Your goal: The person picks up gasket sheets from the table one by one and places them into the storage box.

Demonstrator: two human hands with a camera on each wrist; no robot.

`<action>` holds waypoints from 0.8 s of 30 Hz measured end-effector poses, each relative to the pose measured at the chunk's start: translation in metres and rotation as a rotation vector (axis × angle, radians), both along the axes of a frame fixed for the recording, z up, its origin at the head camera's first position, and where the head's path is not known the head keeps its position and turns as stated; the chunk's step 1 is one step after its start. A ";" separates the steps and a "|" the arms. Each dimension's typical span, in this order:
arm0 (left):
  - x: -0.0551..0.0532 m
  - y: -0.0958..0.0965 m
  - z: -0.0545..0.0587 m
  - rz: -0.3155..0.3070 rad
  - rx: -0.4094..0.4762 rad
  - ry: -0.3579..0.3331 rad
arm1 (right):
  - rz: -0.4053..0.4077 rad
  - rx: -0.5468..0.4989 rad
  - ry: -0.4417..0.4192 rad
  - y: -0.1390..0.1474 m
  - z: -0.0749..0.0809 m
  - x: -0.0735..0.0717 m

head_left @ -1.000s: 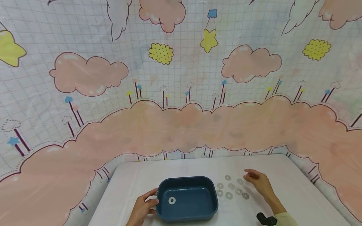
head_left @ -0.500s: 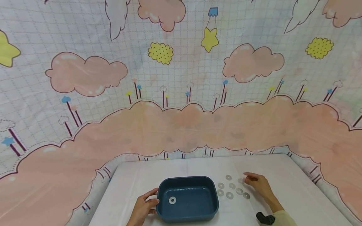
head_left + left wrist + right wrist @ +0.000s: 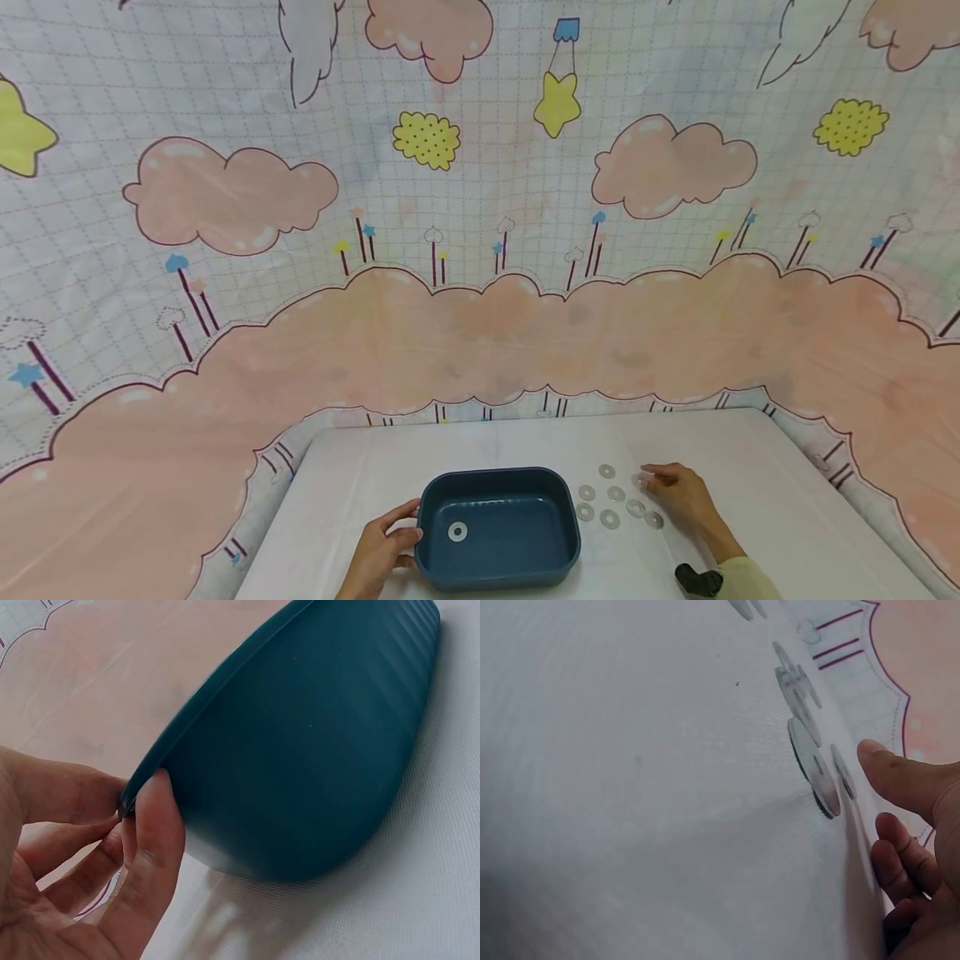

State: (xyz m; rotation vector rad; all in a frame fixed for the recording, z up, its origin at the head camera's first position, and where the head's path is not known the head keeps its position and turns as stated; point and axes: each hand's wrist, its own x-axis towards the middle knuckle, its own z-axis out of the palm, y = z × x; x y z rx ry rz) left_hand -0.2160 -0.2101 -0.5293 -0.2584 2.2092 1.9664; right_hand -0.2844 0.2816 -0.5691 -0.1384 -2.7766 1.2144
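Observation:
A dark blue rectangular plastic basin (image 3: 497, 573) stands on the white table. My left hand (image 3: 377, 546) pinches its left rim; in the left wrist view the thumb and a finger (image 3: 157, 832) meet at the lip. One flat washer (image 3: 457, 532) lies inside on the basin floor. To the right of the basin, several flat metal washers (image 3: 610, 519) lie loosely grouped on the table. My right hand (image 3: 684, 493) hovers at the group's right side, its fingertips over a washer (image 3: 637, 481) that they partly cover. In the right wrist view the thumb (image 3: 892, 776) is apart from the fingers, with nothing between them.
The white tabletop (image 3: 360, 467) extends to a back edge in front of a patterned cloth backdrop (image 3: 480, 342) with clouds and stars. A black wrist-worn device (image 3: 699, 580) sits by the right sleeve (image 3: 746, 581).
My right hand has come lower and slightly left, its fingertips now over the rightmost back washer. My left hand and the basin have stayed in place.

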 end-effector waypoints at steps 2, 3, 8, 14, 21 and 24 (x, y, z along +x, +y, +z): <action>0.000 0.000 -0.001 0.001 -0.002 -0.001 | 0.002 0.009 -0.003 0.000 -0.002 0.000; 0.000 0.000 -0.001 0.003 -0.003 -0.001 | 0.002 0.014 -0.004 -0.001 -0.003 0.000; -0.001 0.000 -0.003 0.007 -0.010 -0.005 | 0.006 0.029 0.000 -0.001 -0.005 -0.001; 0.000 -0.001 -0.004 0.013 -0.006 -0.004 | 0.028 0.056 0.021 -0.002 -0.009 -0.004; 0.002 0.000 -0.002 0.014 -0.007 0.007 | 0.022 0.073 0.034 -0.004 -0.009 -0.005; 0.002 0.001 -0.002 0.015 -0.004 0.004 | 0.020 0.095 0.035 -0.004 -0.008 -0.003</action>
